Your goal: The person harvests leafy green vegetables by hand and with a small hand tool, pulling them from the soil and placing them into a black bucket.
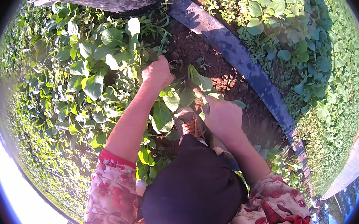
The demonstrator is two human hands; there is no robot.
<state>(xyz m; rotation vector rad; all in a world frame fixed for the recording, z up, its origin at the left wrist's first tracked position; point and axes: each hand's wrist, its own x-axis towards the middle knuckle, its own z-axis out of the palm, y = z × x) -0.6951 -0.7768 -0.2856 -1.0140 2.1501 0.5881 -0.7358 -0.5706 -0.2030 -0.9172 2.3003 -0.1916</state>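
My left hand (158,74) is closed in a fist at the edge of the leafy bed, with thin grass blades (163,42) rising from it. What lies inside the fist is mostly hidden. Close to the bare soil, my right hand (224,116) is closed around some broad-leaved greens (203,82), whose leaves stick out beyond the fingers. A small greyish piece shows by its fingers, too unclear to name. Between the hands, round-leaved plants (162,115) stand beside my brown laced shoe (185,122).
A large dark tub (126,0) stands at the far edge. A dark strip (233,50), perhaps a flat hose or plastic, curves along the reddish soil (189,46) to the right. Dense greens (90,83) grow on the left, and more plants (278,11) beyond the strip.
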